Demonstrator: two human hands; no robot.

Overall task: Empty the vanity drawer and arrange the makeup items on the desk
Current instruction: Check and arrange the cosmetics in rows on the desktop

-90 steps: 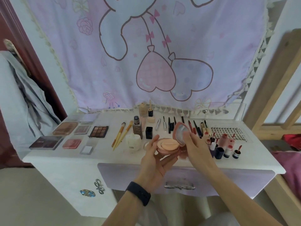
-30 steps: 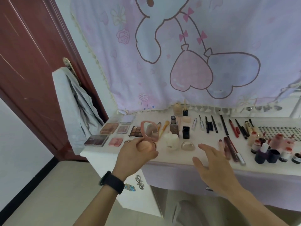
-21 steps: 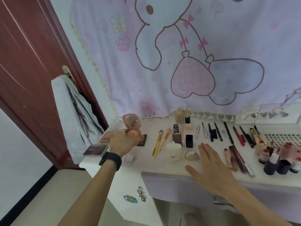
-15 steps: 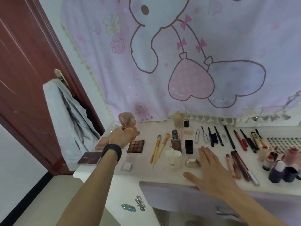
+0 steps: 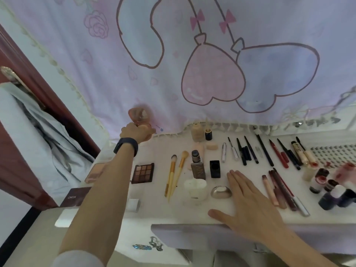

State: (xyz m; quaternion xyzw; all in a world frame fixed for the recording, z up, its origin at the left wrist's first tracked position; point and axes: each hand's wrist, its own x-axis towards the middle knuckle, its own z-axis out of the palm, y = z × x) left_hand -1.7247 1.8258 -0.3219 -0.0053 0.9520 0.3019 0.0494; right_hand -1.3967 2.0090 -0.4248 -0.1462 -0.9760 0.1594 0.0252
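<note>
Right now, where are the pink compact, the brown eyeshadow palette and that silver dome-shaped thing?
pink compact (image 5: 138, 115): head view, on its raised lid.
eyeshadow palette (image 5: 143, 173): head view, middle of its colour pans.
silver dome (image 5: 221, 192): head view, centre of its top.

A pastel lilac wall cloth (image 5: 212, 79) printed with heart balloons and a rose fills twelve o'clock, its fringe reaching the back of the white vanity desk (image 5: 159, 151). At nine o'clock stands a dark red door (image 5: 17, 176) with a brass handle (image 5: 8, 73) and a pale grey garment (image 5: 38, 143) draped over it. At seven o'clock lies a beige floor (image 5: 32, 241), edged by black skirting (image 5: 17, 228).

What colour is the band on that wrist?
The wristband is black, clearest in the head view.
</note>
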